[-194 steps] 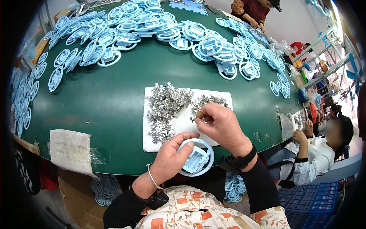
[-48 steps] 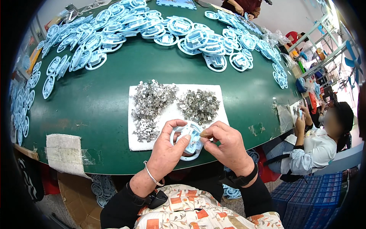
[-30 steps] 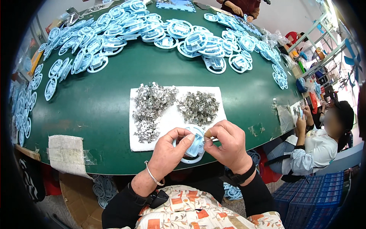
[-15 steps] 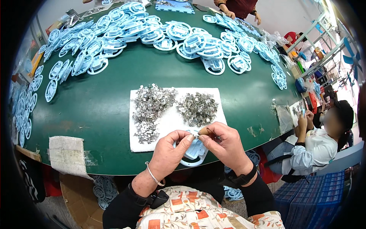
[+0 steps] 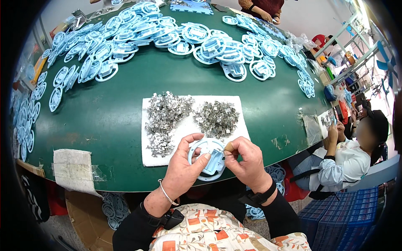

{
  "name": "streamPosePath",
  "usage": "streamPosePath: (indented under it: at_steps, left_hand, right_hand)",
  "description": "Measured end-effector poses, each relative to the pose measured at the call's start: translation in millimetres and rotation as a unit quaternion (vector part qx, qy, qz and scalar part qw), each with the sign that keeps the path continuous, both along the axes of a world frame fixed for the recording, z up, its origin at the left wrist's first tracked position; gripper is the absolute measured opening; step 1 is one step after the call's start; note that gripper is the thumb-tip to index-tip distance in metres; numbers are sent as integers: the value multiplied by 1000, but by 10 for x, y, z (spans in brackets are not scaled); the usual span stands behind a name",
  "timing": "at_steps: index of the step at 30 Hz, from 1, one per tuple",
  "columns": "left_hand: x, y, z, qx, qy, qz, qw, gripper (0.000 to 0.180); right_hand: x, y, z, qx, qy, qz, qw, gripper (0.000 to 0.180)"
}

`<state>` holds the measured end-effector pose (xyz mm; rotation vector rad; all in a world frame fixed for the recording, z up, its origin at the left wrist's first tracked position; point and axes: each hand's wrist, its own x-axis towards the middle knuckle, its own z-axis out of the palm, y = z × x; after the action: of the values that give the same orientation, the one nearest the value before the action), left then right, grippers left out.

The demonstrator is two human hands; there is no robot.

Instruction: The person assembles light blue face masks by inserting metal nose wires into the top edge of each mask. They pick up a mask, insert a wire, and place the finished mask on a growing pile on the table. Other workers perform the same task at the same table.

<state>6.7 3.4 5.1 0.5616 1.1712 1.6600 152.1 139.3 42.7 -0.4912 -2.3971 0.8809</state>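
Fingers of the left hand (image 5: 184, 165) curl around a round light-blue plastic part (image 5: 208, 159), thumb across its upper rim and fingertips pressed to its lower left edge, so the part is clamped and held just above the near edge of the green table (image 5: 109, 121). A thin bracelet (image 5: 165, 193) circles that wrist.

Left of the hands, a folded white cloth (image 5: 72, 169) lies on the table's near edge, and loose blue rings (image 5: 31, 121) run along the far left rim. Behind the held part, a white sheet (image 5: 190, 125) carries two heaps of small metal pieces: the bigger left heap (image 5: 165, 117) and a rounder right heap (image 5: 217, 118).

Right of the part, the right hand (image 5: 247, 161) pinches thumb and forefinger together against its blue centre; something small seems to be between them, though it is too tiny to tell. A dark watch strap (image 5: 261, 195) sits on that wrist.

Farther back, a wide band of blue ring parts (image 5: 209, 44) covers the table. At the far right, a seated person (image 5: 347, 163) in a white top works beside the table.
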Motion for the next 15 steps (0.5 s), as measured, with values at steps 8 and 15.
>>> streamPosePath:
  at_steps: [8,15]
  left_hand:
    - [5,16,-83,-9,2,5,1000,54]
    - [8,29,-47,-37,16,11,999,53]
  right_hand:
    - [-11,23,-110,22,5,14,1000,15]
    - [2,47,-145,5,-7,16,1000,14]
